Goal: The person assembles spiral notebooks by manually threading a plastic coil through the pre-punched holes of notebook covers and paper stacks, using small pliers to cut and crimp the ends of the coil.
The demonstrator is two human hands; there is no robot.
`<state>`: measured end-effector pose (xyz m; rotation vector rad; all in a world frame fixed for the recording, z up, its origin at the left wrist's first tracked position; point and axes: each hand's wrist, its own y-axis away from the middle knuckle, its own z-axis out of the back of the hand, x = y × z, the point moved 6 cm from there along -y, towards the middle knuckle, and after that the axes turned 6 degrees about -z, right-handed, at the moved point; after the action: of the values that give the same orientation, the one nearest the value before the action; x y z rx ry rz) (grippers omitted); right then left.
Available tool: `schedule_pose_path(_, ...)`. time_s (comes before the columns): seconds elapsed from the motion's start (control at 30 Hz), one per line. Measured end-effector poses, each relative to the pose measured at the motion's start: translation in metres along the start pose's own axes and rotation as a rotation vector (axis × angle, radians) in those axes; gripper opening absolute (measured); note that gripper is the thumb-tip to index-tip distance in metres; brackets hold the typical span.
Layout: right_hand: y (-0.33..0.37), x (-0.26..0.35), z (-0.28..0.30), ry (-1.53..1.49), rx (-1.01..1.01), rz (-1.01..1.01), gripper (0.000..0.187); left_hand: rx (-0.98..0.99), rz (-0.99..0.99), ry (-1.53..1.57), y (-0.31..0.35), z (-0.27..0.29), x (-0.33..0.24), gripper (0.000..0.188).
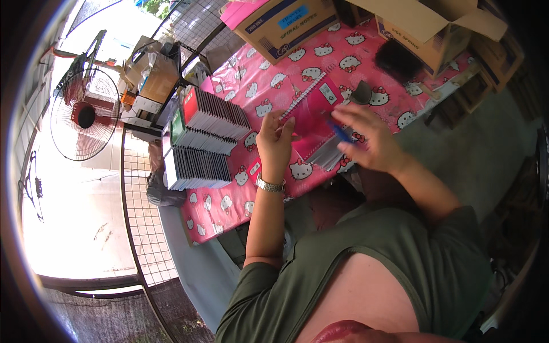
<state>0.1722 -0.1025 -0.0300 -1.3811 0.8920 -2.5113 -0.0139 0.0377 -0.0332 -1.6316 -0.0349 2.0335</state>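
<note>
A red-pink spiral notebook (311,128) lies on the patterned pink tablecloth in front of me, its white coil along the far left edge. My left hand (275,143), with a metal watch (270,184) on its wrist, is at the notebook's left edge, thumb and fingers apart. Over the notebook's right side is my right hand (369,140), its fingers curled around a slim blue pen-like object (341,132) that is blurred. White-edged notebooks or sheets (327,153) show at the near right side of the red-pink one, partly under my right hand.
Stacked spiral notebooks (200,166) stand in rows at the table's left. Cardboard boxes (286,31) are along the back, with an open box (417,40) at the right. A dark black item (398,60) and a grey-green piece (361,91) lie nearby. A fan (86,116) stands far left.
</note>
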Motion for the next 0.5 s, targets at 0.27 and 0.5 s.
schedule_pose_path(0.27,-0.020,0.034,-0.030,0.204,0.035,0.147,0.057,-0.101,0.053,0.178,0.009,0.000,0.000,0.021)
schedule_pose_path(0.5,-0.009,0.031,-0.037,-0.089,0.105,-0.061,0.046,-0.186,-0.110,0.090,0.014,-0.001,0.000,0.033)
